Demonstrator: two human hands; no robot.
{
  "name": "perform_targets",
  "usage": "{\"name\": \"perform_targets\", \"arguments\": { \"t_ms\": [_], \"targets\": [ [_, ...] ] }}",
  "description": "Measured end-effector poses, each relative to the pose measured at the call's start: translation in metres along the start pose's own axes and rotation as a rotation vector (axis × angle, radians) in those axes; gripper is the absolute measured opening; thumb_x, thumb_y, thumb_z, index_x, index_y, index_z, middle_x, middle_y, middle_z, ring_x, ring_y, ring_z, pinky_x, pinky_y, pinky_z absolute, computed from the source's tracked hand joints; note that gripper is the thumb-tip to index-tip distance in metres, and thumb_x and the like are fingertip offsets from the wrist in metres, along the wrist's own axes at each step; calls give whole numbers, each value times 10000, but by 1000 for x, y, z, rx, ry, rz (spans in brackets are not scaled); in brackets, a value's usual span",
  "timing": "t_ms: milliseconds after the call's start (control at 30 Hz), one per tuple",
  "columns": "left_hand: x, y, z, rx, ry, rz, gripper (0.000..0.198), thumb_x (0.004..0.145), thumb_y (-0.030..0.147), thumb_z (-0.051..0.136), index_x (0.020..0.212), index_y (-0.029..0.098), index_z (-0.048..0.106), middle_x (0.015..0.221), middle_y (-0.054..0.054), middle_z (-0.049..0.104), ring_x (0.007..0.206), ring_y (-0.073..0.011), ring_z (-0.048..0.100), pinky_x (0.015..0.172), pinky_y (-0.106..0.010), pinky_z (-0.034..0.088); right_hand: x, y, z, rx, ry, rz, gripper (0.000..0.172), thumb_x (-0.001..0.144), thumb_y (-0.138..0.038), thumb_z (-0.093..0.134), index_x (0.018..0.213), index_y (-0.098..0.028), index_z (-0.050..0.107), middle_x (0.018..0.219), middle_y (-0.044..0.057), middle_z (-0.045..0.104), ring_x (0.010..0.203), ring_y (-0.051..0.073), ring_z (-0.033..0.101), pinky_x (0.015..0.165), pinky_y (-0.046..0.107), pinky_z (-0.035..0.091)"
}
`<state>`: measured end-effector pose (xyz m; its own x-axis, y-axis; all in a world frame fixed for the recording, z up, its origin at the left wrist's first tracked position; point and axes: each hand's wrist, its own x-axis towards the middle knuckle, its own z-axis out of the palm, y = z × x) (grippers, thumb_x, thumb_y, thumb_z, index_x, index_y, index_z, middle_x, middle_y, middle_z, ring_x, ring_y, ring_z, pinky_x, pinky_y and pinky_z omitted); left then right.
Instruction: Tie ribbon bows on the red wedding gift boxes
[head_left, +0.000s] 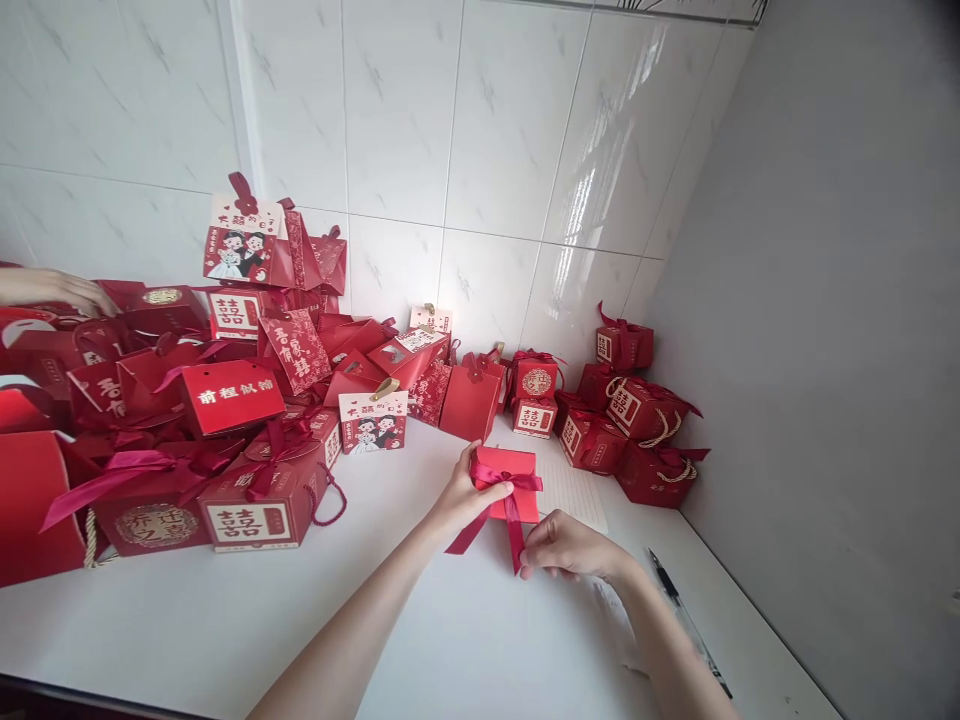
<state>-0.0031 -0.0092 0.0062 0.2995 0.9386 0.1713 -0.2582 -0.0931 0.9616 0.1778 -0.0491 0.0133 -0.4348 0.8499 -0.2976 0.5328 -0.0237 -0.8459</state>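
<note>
A small red gift box [512, 470] sits on the white table [225, 620] in front of me, tied with a dark red ribbon [514, 520]. My left hand [466, 492] holds the box's near left corner, with the fingers closed on the ribbon knot. My right hand [564, 547] pinches the loose end of the ribbon, which trails down toward me from the box.
Many red gift boxes and bags are heaped at the left [225, 400] and along the tiled wall, with more in the back right corner [637, 420]. A lined paper sheet [574, 495] lies under the box. A black pen [686, 615] lies at the right. Another person's hand [64, 292] reaches in at far left.
</note>
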Motion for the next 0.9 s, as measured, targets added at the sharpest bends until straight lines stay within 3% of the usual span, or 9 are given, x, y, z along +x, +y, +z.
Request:
{"name": "perform_targets", "arguments": {
  "t_ms": [300, 533, 900],
  "targets": [
    [2, -5, -1, 27, 7, 5, 687, 668, 260, 724, 1247, 219, 355, 1142, -94, 565, 1066, -218, 549, 953, -375, 389, -9, -2, -6, 24, -66, 1, 132, 646, -223, 579, 637, -159, 694, 593, -12, 620, 402, 50, 322, 305, 171, 173],
    [3, -3, -1, 43, 16, -11, 672, 664, 255, 720, 1235, 209, 369, 1101, -90, 583, 1033, -218, 559, 909, -355, 409, -16, -5, -10, 154, -94, -42, 152, 617, -261, 598, 535, -133, 597, 455, -50, 487, 342, 22, 252, 311, 178, 139],
    [3, -6, -2, 24, 23, 8, 652, 671, 252, 712, 1229, 212, 378, 1101, -82, 590, 1056, -213, 553, 936, -345, 387, -13, -3, -9, 243, -149, -58, 206, 618, -311, 641, 562, -135, 547, 409, -106, 272, 375, 20, 183, 338, 179, 120]
  ]
}}
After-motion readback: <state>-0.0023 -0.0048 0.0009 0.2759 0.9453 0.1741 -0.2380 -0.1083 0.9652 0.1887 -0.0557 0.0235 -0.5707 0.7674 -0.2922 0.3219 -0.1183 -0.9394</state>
